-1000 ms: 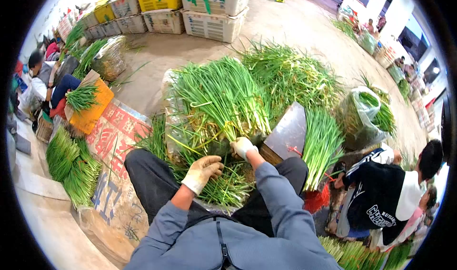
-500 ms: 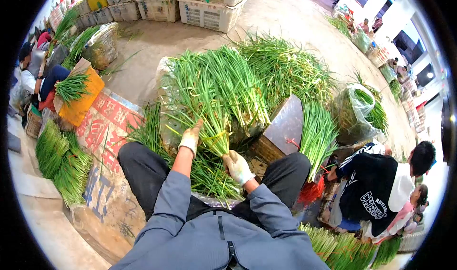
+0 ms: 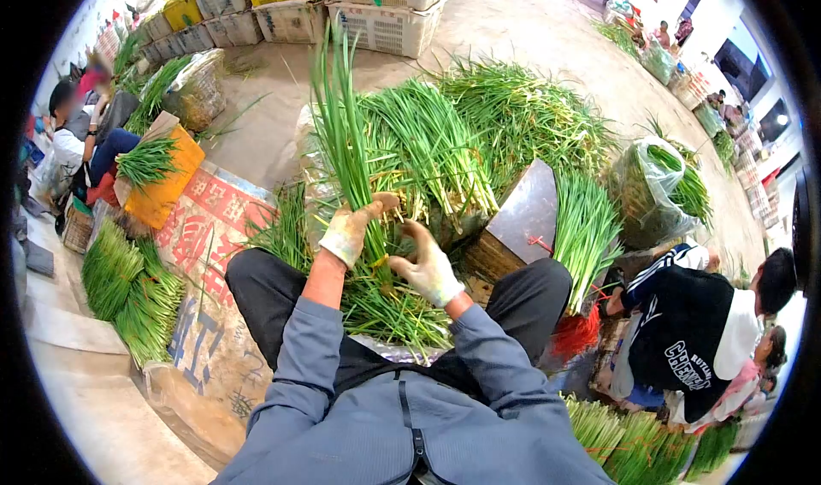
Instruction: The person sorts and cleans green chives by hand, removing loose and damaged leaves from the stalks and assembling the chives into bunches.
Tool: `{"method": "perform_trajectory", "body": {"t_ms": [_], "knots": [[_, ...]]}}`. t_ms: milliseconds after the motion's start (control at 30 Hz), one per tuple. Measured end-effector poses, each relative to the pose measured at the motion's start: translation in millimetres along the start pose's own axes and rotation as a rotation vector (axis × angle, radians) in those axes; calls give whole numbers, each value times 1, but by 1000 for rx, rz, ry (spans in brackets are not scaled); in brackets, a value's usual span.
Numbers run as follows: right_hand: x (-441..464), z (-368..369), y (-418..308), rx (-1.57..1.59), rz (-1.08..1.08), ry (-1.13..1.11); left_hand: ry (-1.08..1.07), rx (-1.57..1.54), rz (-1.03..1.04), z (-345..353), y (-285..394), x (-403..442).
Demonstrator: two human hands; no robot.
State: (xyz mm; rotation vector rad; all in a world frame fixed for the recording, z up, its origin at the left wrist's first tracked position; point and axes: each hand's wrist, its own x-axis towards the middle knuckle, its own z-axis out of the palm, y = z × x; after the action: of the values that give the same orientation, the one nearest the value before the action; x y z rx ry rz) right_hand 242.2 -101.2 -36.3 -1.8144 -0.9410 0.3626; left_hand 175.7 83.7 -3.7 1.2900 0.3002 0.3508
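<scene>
My left hand (image 3: pixel 349 235), in a whitish work glove, is closed around a bunch of garlic chives (image 3: pixel 340 143) and holds it upright, leaves pointing away from me. My right hand (image 3: pixel 428 267), gloved too, is beside the lower stems with thumb and fingers apart; the thumb is close to the yellowish stem ends. Loose chives (image 3: pixel 393 318) lie between my knees under both hands. Just beyond, a thick layer of chives (image 3: pixel 436 143) rests on a plastic-covered stack, pale stem ends toward me.
A metal-topped block (image 3: pixel 523 198) stands by my right knee, next to tidy chives (image 3: pixel 586 228) and red ties (image 3: pixel 575 335). A person in a black vest (image 3: pixel 676 340) sits at right. Bundled chives (image 3: pixel 128 284) lie at left. Crates (image 3: pixel 389 27) are stacked at the back.
The bunch has swung from leaning over the pile to upright and moved left. My right hand has let go of its stem ends and opened.
</scene>
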Motion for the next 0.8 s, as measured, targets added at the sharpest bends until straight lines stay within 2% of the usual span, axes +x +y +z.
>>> {"method": "perform_trajectory", "body": {"t_ms": [33, 100, 133, 167, 233, 300, 367, 400, 467, 500, 567, 600, 633, 733, 767, 800], "knots": [[5, 10, -4, -56, -160, 13, -3, 9, 5, 0, 2, 1], [13, 22, -10, -35, -48, -239, -47, 111, 83, 0, 13, -1], [12, 16, -22, -152, -154, -336, -19, 147, 69, 1, 29, -7], [7, 22, -14, -127, -197, -365, -16, 290, 99, -11, 36, -6], [-15, 29, 2, -210, -168, -392, 0, -178, 52, -33, 43, 4], [-41, 30, 28, -390, -193, -639, -10, -291, 75, -54, 61, 7], [-61, 35, 63, -541, -43, -981, 119, -337, 117, -63, 76, 7], [-62, 29, 65, -542, -44, -984, 121, -338, 118, -65, 75, 6], [-65, 20, 68, -740, 206, -838, 200, -546, 109, -69, 72, 4], [-45, 9, 46, -636, 160, -729, 201, -550, 104, -72, 67, 5], [-25, 9, 35, -359, 45, -259, 297, -503, 104, -76, 52, 4], [-13, 4, 13, -291, 41, -159, 322, -529, 103, -74, 47, 3], [-3, 0, -3, -253, -11, -79, 319, -529, 102, -78, 41, 5], [9, 11, -2, -22, 68, 105, 451, -735, 52, -82, 32, 13], [12, 19, 6, 260, 300, 56, 441, -739, 58, -83, 31, 13], [13, 19, -2, 313, 356, -3, 501, -771, 53, -79, 31, 13]]}}
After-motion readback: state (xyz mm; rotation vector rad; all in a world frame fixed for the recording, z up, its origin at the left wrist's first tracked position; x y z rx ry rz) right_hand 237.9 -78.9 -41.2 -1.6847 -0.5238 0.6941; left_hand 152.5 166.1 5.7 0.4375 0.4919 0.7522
